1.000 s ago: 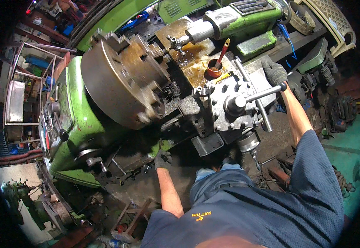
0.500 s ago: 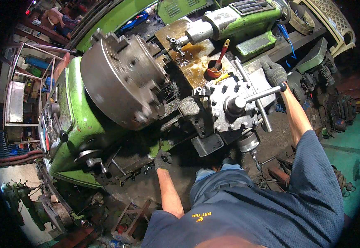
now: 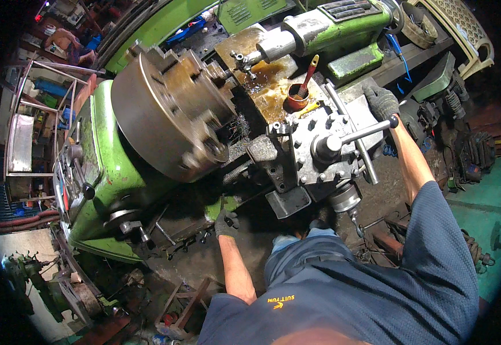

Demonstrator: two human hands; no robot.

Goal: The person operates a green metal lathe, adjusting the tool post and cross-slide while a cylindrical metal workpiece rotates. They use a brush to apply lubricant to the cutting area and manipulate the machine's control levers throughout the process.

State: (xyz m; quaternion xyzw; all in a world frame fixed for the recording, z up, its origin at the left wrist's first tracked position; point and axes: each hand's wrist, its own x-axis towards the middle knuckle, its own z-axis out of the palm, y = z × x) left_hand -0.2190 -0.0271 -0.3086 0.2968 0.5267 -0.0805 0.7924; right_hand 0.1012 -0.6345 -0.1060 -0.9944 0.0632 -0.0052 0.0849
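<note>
1. The change since a moment ago is in the chuck (image 3: 138,129): its jaws stand at another angle and their edges are smeared, so it reads as turning under power. It sits at your left, in front of the green headstock (image 3: 104,144).

2. The stepped metal body (image 3: 201,95) at the chuck's front is blurred too, which suggests that it turns with the chuck.

3. Your left hand (image 3: 226,223), gloved, keeps its place low in front of the machine, at the foot of a thin upright lever (image 3: 223,202). Your fingers look partly curled; I can't make out whether they close around the lever or only touch it.

4. Your right hand (image 3: 381,102), also gloved, has not shifted visibly. It lies over the grey slide beyond the tool post (image 3: 309,165), fingers loosely bent, near the knob of the clamp handle (image 3: 370,131). Its underside is hidden, so I can't say whether it grips anything.

5. The tool post shows no visible shift either, standing to the right of the chuck with curly swarf (image 3: 239,127) between them. With both hands steady and only the chuck side moving, I judge this a stretch of minding the machine rather than resetting it.

6. The red cup (image 3: 298,102) with its brush (image 3: 309,72) stays behind the tool post, beside the oily plate (image 3: 273,70), in front of the tailstock (image 3: 348,37).
</note>
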